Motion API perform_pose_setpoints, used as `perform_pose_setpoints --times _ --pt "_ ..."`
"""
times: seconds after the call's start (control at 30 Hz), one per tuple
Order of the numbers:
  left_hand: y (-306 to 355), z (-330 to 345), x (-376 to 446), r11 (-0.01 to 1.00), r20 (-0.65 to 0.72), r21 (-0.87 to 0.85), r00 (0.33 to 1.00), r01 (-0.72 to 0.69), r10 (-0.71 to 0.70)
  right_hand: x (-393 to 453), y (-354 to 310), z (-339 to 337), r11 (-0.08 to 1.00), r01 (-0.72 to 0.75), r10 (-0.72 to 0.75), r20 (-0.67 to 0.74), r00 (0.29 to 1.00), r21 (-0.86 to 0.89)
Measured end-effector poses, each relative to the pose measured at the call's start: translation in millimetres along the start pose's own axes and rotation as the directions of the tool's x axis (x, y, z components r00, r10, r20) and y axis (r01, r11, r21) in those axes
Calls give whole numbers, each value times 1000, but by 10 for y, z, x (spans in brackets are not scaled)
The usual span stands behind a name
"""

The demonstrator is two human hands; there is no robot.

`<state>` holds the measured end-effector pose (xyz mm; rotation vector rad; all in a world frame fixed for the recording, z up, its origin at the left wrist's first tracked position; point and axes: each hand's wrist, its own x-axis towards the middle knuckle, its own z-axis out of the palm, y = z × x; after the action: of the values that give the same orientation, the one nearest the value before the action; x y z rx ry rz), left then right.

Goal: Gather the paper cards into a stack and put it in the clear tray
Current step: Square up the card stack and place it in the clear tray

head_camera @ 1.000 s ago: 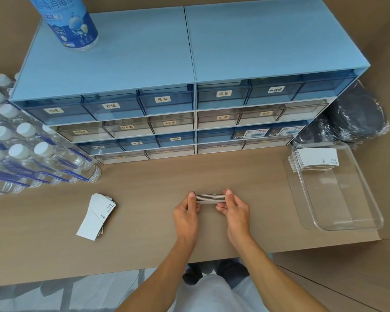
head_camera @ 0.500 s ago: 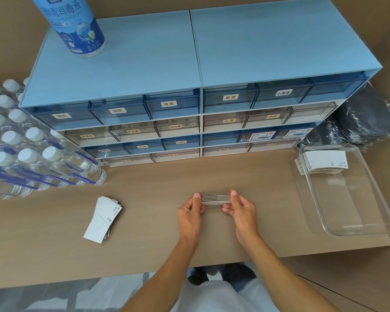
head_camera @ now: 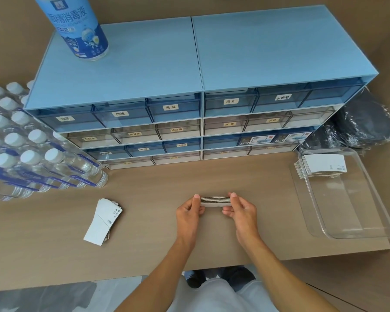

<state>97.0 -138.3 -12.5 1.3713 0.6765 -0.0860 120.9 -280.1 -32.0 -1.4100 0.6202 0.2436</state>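
Head view: both hands at centre of the tan wooden tabletop [head_camera: 158,199], just above it. Left hand [head_camera: 189,213] and right hand [head_camera: 242,210] each pinch one end of a thin squared-up stack of white paper cards [head_camera: 214,201], held on edge, long side horizontal, thumbs near the top edge. Whether the stack's lower edge touches the tabletop can't be told. Loose fanned pile of white paper cards [head_camera: 104,219] lies flat on the tabletop, well left of the hands. Clear rectangular plastic tray [head_camera: 356,230] sits at the table's right edge, well apart from the hands; w/ another stack of white cards [head_camera: 322,164] already in its far end, near end bare. Behind: blue plastic drawer cabinet w/ labelled drawers [head_camera: 189,86], blue-labelled disinfectant bottle [head_camera: 79,25] on top. Shrink-wrapped pack of white-capped water bottles [head_camera: 27,152] at far left.
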Motion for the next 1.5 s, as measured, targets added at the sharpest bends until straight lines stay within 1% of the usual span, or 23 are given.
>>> perform_pose_setpoints --times 0.03,0.1,0.17,0.2,0.3,0.37,0.53,0.7,0.8,1.0,1.03,1.1,1.17,1.23,1.33,1.43,1.5 --pt "21 -27 4 1000 20 2 1000 -1 0 -6 -23 11 1000 -1 1 3 1000 7" --pt "77 -109 -6 999 83 19 995 -49 47 -15 -104 47 999 9 -10 25 1000 36" --pt "122 -212 -27 994 154 34 983 -102 96 -28 -202 85 997 8 -13 71 997 74" --pt "140 -261 -34 993 165 33 981 -109 102 -34 -247 99 996 7 -16 109 994 86" --pt "196 -408 -47 996 94 13 992 -87 85 -73 -340 155 999 21 -27 255 966 26" --pt "230 -490 -53 998 37 5 997 -69 69 -101 -358 192 999 40 -28 320 947 -31" --pt "263 -712 -94 998 -86 -46 996 -30 26 -162 -390 419 977 104 -39 323 946 -187" --pt "260 -1077 -196 989 -160 -149 986 13 -37 -272 -424 847 955 107 18 412 911 -277" --pt "225 -1327 -271 979 -246 -204 966 28 -79 -364 -383 1158 940 104 66 475 877 -324" --pt "94 -1812 -440 951 -444 -306 875 54 -192 -587 -130 1745 851 182 147 555 819 -493" --pt "80 -1871 -458 947 -481 -316 850 60 -215 -623 -81 1826 834 193 158 558 815 -517" --pt "40 -2017 -479 938 -567 -338 779 76 -267 -695 20 2010 800 218 181 571 801 -559" --pt "11 -2148 -478 930 -623 -351 716 105 -316 -741 95 2187 763 252 197 585 787 -596" --pt "9 -2249 -445 920 -647 -373 678 118 -349 -758 119 2364 701 322 191 603 774 -636" --pt "38 -2398 -368 909 -677 -402 635 106 -374 -752 108 2679 577 456 173 647 742 -677" --pt "47 -2458 -278 904 -691 -410 605 124 -396 -745 98 2950 488 518 211 671 711 -703" --pt "51 -2444 -221 902 -705 -409 580 137 -408 -727 99 3082 421 568 189 680 708 -708"
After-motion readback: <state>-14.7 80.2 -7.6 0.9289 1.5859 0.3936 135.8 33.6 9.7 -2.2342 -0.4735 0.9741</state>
